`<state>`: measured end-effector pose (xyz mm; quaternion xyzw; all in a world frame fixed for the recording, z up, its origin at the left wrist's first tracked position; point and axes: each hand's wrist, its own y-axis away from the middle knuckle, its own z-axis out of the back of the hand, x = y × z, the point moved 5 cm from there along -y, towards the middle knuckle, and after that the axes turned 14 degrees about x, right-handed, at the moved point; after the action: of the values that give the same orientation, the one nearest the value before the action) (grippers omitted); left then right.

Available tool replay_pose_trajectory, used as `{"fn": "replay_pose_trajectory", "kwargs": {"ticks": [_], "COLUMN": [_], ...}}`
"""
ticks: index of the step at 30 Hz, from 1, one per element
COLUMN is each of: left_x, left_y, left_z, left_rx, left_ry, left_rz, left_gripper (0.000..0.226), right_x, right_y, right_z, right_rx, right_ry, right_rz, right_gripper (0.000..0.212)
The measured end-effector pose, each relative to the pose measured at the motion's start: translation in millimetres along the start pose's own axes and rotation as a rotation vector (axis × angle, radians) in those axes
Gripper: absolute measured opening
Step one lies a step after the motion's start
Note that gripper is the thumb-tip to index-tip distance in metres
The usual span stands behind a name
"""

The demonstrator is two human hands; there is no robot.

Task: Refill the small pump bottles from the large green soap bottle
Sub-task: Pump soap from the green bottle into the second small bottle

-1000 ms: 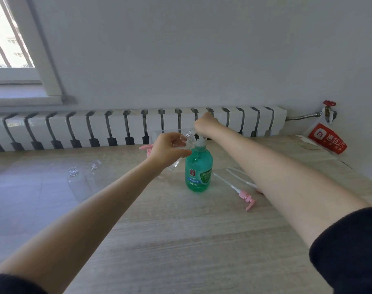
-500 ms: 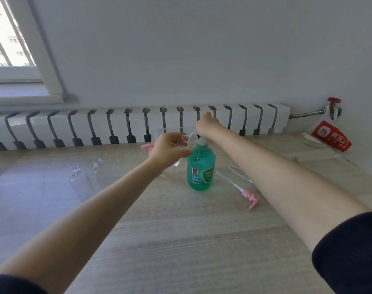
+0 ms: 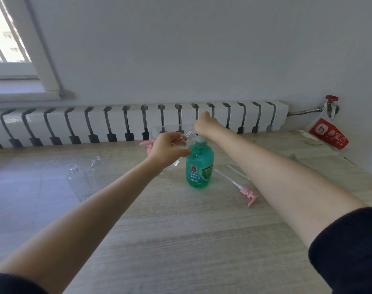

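Dead ahead at 12 o'clock on the desk (image 3: 180, 240), the large green soap bottle (image 3: 199, 166) stands upright, long axis vertical, label facing me. My right hand (image 3: 205, 125) sits on top of its white pump top (image 3: 201, 140), knuckles up. Its fingers are on the far side, hidden, so I cannot tell if they grip or only press.

My left hand (image 3: 168, 148) is curled round a small clear bottle (image 3: 190, 135), thumb along the near side. That bottle is tilted, its long axis running from the base at 7 o'clock to the open threaded neck at 1 o'clock. The neck is just beside the pump top; contact unclear.

At 9 o'clock of the green bottle, well apart from it, are two more clear bottles (image 3: 79, 183) (image 3: 95, 163), necks uncapped. At its 4 o'clock a pink pump (image 3: 247, 193) lies flat, its dip tube pointing toward 10 o'clock. Another pink pump (image 3: 146, 144) pokes out at 9 o'clock of my left hand, mostly hidden. Both sleeves are dark and pushed up.
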<state>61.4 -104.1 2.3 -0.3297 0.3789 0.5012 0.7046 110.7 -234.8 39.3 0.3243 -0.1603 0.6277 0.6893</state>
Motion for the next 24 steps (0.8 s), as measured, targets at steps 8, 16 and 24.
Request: {"fn": "replay_pose_trajectory", "kwargs": {"ticks": [8,16,24], "left_x": [-3,-9,-8], "left_y": [1,0,1], "left_z": [1,3,1], "left_rx": [-0.001,0.001,0.002], "left_ry": [0.01,0.01,0.003], "left_rz": [0.005,-0.004,-0.005], "left_gripper": [0.039,0.037,0.04], "right_x": [4,9,0], "right_y": [4,5,-2], "right_z": [4,12,4], "right_rx": [0.003,-0.022,-0.007], "right_ry": [-0.027,-0.011,-0.09], "right_rz": [-0.009,0.007,-0.03], "right_gripper": [0.057,0.061,0.056]}}
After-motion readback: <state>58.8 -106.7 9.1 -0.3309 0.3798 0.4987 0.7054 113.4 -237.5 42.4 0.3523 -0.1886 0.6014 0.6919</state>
